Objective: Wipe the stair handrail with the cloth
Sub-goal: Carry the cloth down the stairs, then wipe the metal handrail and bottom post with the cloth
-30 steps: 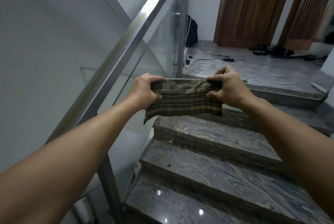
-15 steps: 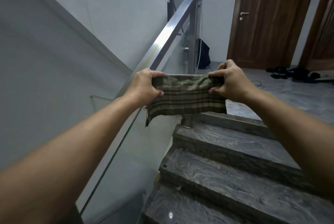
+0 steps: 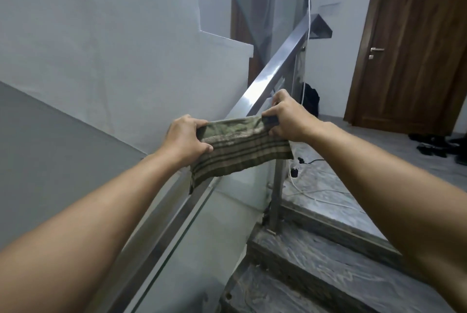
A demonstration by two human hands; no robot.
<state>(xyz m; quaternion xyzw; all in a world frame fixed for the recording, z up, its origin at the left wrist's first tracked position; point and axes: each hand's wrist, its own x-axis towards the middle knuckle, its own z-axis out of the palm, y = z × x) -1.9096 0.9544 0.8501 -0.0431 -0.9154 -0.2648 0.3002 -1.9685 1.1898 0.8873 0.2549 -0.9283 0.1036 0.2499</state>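
Note:
A folded green and brown plaid cloth [image 3: 240, 149] is stretched between both hands, right over the steel handrail [image 3: 275, 70]. My left hand [image 3: 185, 139] grips its left end and my right hand [image 3: 288, 116] grips its right end. The handrail is a square metal bar rising from lower left to upper right, above a glass panel [image 3: 227, 211]. The cloth hides the stretch of rail beneath it, so I cannot tell whether it touches the bar.
Grey marble steps [image 3: 328, 274] climb on the right to a landing with a wooden door [image 3: 417, 42], cables [image 3: 310, 191] and shoes [image 3: 434, 146] on the floor. A steel post [image 3: 276, 199] holds the rail. A white wall [image 3: 101, 47] runs along the left.
Both hands have carried the stretched cloth leftward and over the handrail. The view has swung left and up, and the right hand now sits higher than the left.

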